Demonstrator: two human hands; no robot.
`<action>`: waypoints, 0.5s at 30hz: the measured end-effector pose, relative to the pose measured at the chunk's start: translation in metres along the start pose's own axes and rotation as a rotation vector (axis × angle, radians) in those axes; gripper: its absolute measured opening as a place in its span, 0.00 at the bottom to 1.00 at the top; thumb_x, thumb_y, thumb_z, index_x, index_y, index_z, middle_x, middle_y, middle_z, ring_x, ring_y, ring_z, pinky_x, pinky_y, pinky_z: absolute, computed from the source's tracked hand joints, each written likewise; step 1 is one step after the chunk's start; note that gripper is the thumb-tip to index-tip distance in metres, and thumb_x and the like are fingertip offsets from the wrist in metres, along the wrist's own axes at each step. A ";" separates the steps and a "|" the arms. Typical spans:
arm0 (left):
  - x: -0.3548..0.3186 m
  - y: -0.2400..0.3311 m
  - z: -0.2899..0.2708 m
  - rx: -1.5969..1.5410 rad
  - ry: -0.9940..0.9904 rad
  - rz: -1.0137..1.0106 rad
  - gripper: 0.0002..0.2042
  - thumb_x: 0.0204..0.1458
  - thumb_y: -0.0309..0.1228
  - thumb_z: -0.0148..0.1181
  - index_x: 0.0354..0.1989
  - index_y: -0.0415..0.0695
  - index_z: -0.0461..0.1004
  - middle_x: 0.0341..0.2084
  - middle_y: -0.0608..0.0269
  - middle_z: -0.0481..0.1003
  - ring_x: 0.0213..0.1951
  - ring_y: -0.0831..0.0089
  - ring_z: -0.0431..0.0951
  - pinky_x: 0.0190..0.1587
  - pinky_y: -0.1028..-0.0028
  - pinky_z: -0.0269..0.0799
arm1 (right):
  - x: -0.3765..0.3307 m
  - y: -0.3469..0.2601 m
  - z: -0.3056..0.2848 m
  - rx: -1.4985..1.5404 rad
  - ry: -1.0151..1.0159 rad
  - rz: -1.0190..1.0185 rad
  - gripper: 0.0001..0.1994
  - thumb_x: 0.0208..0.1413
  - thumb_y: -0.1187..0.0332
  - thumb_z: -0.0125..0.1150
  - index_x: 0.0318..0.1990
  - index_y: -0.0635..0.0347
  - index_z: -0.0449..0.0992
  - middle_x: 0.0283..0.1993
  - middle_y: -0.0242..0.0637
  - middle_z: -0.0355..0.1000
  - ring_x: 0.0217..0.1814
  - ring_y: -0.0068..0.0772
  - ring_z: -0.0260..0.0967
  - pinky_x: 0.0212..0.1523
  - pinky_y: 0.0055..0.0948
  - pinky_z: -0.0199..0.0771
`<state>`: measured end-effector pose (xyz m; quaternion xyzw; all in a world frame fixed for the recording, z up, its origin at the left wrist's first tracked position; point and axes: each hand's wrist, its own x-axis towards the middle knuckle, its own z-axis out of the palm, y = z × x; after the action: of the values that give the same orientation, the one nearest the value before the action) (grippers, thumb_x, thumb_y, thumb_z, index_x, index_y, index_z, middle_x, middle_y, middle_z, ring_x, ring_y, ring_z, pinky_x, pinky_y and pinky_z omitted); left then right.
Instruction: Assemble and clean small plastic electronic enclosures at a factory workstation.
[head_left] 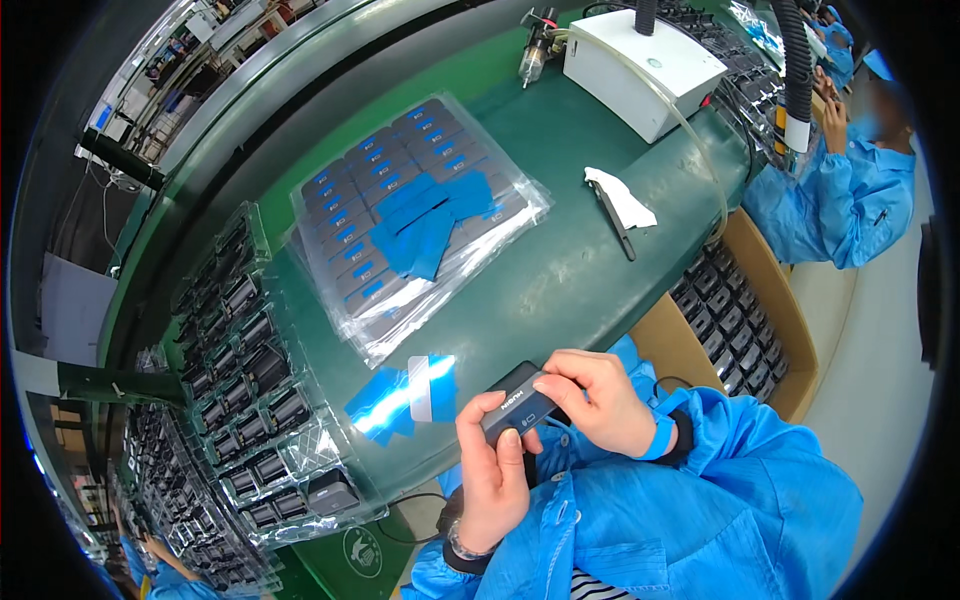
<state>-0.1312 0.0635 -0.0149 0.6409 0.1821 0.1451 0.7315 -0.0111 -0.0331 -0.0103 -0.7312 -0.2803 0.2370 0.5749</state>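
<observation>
Between my two hands is a small dark grey rectangular device casing (518,412) with white print on its face, tilted above the table's near edge. My left hand (492,482) grips its lower left end between thumb and fingers. On the upper right end, my right hand (602,402) presses its thumb against the face, fingers curled behind. Beside my left hand, pieces of shiny blue film (375,408) lie on the green mat, with a pale strip (419,390) among them. What the fingers behind the casing touch is hidden.
Clear plastic trays of black parts (270,420) line the left. A flat plastic-wrapped panel set (430,150) carries blue film pieces (425,220). Black tweezers (618,228) touch white paper (630,203). A white machine (640,75) stands behind. At right are a cardboard box (795,310) and a co-worker (850,205).
</observation>
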 end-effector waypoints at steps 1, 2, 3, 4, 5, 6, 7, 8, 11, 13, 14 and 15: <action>0.000 0.000 0.001 0.033 0.014 0.014 0.15 0.60 0.27 0.40 0.54 0.40 0.51 0.28 0.63 0.66 0.30 0.80 0.65 0.35 0.80 0.62 | 0.001 0.002 0.004 0.001 0.001 0.003 0.09 0.55 0.69 0.54 0.28 0.67 0.71 0.21 0.42 0.65 0.21 0.32 0.63 0.24 0.29 0.62; 0.001 0.000 0.001 0.034 0.013 0.011 0.15 0.60 0.27 0.40 0.54 0.40 0.51 0.28 0.63 0.66 0.30 0.80 0.65 0.35 0.80 0.62 | 0.002 0.007 0.008 -0.043 -0.016 -0.021 0.09 0.54 0.69 0.54 0.30 0.67 0.71 0.23 0.43 0.65 0.23 0.38 0.64 0.26 0.32 0.64; 0.002 0.001 0.000 -0.009 0.083 -0.015 0.15 0.60 0.28 0.40 0.54 0.40 0.52 0.29 0.62 0.66 0.29 0.80 0.65 0.34 0.80 0.63 | 0.003 0.009 0.010 -0.088 -0.037 -0.044 0.08 0.54 0.68 0.55 0.32 0.67 0.70 0.24 0.44 0.65 0.25 0.44 0.65 0.28 0.34 0.65; 0.004 0.001 -0.001 -0.052 0.153 -0.042 0.14 0.60 0.28 0.40 0.53 0.40 0.53 0.30 0.62 0.67 0.28 0.80 0.66 0.32 0.80 0.63 | 0.002 0.008 0.010 -0.086 -0.040 -0.042 0.08 0.54 0.68 0.55 0.32 0.67 0.70 0.24 0.44 0.65 0.25 0.44 0.65 0.28 0.34 0.65; 0.006 -0.002 -0.004 -0.160 0.194 -0.031 0.14 0.60 0.30 0.42 0.52 0.40 0.56 0.31 0.62 0.69 0.27 0.80 0.66 0.30 0.80 0.63 | 0.001 0.006 0.010 -0.049 -0.078 -0.086 0.09 0.54 0.68 0.55 0.34 0.67 0.70 0.25 0.45 0.65 0.27 0.47 0.65 0.29 0.35 0.65; 0.008 -0.005 -0.009 -0.243 0.239 -0.038 0.14 0.59 0.31 0.46 0.51 0.41 0.58 0.33 0.58 0.71 0.24 0.78 0.67 0.28 0.81 0.63 | 0.001 0.004 0.011 -0.009 -0.117 -0.130 0.10 0.54 0.68 0.55 0.36 0.66 0.69 0.26 0.45 0.65 0.28 0.50 0.65 0.30 0.37 0.66; 0.011 -0.003 -0.012 -0.308 0.213 -0.053 0.14 0.59 0.31 0.46 0.51 0.41 0.58 0.33 0.58 0.71 0.24 0.78 0.67 0.28 0.81 0.63 | 0.000 0.005 0.010 0.052 -0.164 -0.121 0.10 0.54 0.69 0.54 0.39 0.67 0.68 0.28 0.45 0.65 0.28 0.44 0.65 0.30 0.34 0.65; 0.012 -0.002 -0.015 -0.373 0.186 -0.068 0.15 0.58 0.31 0.47 0.51 0.41 0.59 0.34 0.58 0.71 0.24 0.77 0.67 0.28 0.81 0.63 | -0.001 0.004 0.007 0.057 -0.167 -0.121 0.10 0.54 0.69 0.54 0.39 0.67 0.68 0.28 0.45 0.65 0.28 0.44 0.65 0.30 0.34 0.65; 0.011 -0.009 -0.018 -0.425 0.156 -0.085 0.15 0.58 0.31 0.48 0.51 0.41 0.58 0.34 0.57 0.71 0.25 0.77 0.67 0.28 0.80 0.64 | 0.001 0.001 -0.001 0.222 -0.287 0.123 0.09 0.54 0.68 0.53 0.34 0.67 0.70 0.24 0.39 0.65 0.25 0.22 0.60 0.26 0.26 0.62; 0.008 -0.011 -0.011 -0.410 0.162 -0.052 0.15 0.58 0.31 0.48 0.51 0.41 0.58 0.34 0.57 0.71 0.25 0.77 0.68 0.28 0.80 0.64 | 0.001 0.005 0.001 0.216 -0.240 0.126 0.10 0.56 0.67 0.52 0.32 0.67 0.70 0.21 0.36 0.64 0.23 0.20 0.59 0.24 0.25 0.61; 0.007 -0.013 -0.007 -0.395 0.166 -0.021 0.15 0.58 0.31 0.48 0.51 0.41 0.57 0.33 0.58 0.71 0.26 0.77 0.68 0.28 0.80 0.63 | 0.001 0.006 0.002 0.211 -0.190 0.129 0.11 0.57 0.66 0.51 0.29 0.67 0.71 0.18 0.33 0.63 0.21 0.18 0.57 0.22 0.24 0.60; 0.006 -0.014 -0.005 -0.369 0.152 -0.008 0.15 0.58 0.32 0.48 0.51 0.41 0.57 0.32 0.58 0.70 0.26 0.77 0.68 0.28 0.80 0.63 | 0.002 0.004 0.004 0.210 -0.191 0.131 0.11 0.57 0.66 0.51 0.29 0.67 0.71 0.18 0.33 0.63 0.21 0.18 0.57 0.22 0.24 0.60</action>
<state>-0.1283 0.0692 -0.0297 0.4825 0.2096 0.2212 0.8212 -0.0121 -0.0297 -0.0153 -0.6579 -0.2588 0.3706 0.6023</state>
